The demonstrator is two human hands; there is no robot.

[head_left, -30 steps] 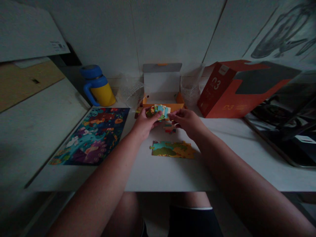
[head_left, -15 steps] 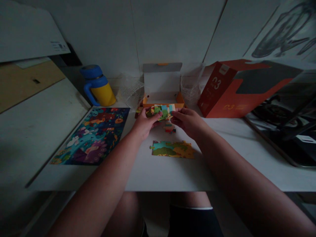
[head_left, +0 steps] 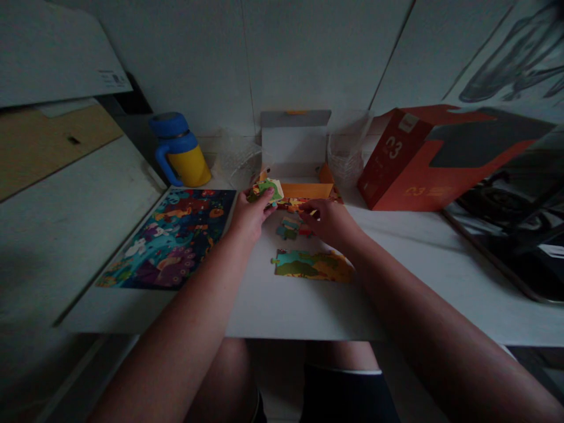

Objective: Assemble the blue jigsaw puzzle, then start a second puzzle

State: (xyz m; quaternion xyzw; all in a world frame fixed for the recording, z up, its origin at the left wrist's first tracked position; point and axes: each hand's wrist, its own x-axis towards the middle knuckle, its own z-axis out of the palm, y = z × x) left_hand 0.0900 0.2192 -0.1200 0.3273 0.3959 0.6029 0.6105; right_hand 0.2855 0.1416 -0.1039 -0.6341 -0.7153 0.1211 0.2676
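A small stack of jigsaw puzzle pieces [head_left: 269, 189], green on top, is gripped in my left hand [head_left: 253, 216], thumb across it. My right hand [head_left: 328, 220] is low over the table with its fingers drawn together; whatever is at the fingertips is too dark to make out. Just left of those fingers lie loose puzzle pieces [head_left: 288, 228] in blue, green and red. Nearer to me is a joined section of puzzle [head_left: 311, 265], with a green hill, blue sky and an orange side.
An open orange box [head_left: 308, 191] stands behind my hands, with clear plastic wrap [head_left: 240, 155] beside it. A colourful picture sheet [head_left: 176, 235] lies left, below a blue and yellow jug [head_left: 183, 153]. A large orange carton [head_left: 409, 164] and a black stand [head_left: 506, 229] occupy the right.
My left hand has drawn left with the stack. My right hand has come away from it and down towards the table, and blue and green pieces now lie beside the red one.
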